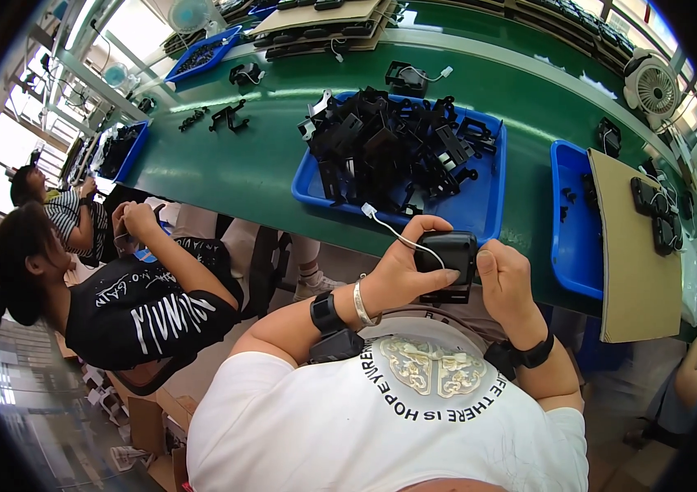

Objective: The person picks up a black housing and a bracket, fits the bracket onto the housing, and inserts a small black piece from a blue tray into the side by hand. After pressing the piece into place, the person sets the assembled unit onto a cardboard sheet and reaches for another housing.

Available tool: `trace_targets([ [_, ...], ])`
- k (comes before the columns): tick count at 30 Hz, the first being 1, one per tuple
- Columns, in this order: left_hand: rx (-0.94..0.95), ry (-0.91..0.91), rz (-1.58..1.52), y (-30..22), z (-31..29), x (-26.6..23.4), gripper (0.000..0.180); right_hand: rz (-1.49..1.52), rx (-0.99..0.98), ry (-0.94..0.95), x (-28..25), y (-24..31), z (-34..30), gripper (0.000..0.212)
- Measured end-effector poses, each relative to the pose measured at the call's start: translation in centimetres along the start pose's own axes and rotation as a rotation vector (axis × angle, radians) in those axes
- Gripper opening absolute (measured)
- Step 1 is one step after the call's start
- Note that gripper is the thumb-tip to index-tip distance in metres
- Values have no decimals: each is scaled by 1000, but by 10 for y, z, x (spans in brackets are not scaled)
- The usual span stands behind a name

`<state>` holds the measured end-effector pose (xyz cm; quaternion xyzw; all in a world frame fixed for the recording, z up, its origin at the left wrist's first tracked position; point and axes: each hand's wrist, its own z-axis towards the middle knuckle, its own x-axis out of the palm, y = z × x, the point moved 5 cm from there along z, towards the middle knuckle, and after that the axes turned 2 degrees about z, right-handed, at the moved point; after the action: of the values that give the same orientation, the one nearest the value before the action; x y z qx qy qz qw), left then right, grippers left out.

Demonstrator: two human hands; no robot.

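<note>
My left hand (402, 275) grips a small black plastic housing (453, 252), with the thumb across its near face and the fingers around its left side. From it a thin white cable (404, 239) loops out over this hand to a white plug (368, 211). Just right of the housing is my right hand (508, 283), closed, thumb uppermost; its curled fingers hide whatever may be in them. Both hands are held in front of the bench edge. Beyond them a blue tray (492, 209) holds a heap of black plastic brackets (389, 143).
Another blue tray (566, 254) with small black parts stands to the right, partly under a cardboard sheet (631, 295) bearing black units (652, 201). Loose brackets (228, 119) lie on the green bench (266, 172). A person in black (152, 299) sits at my left. A white fan (652, 88) stands at back right.
</note>
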<state>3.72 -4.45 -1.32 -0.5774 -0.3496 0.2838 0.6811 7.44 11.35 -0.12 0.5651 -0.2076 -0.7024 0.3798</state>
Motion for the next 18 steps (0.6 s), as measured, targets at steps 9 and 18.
trace_targets([
  [9,48,-13,17,-5,0,2,55,211,52,-88,-1,-1,1,29],
  [18,-24,-22,18,-4,-3,2,57,502,103,-116,6,0,-3,29],
])
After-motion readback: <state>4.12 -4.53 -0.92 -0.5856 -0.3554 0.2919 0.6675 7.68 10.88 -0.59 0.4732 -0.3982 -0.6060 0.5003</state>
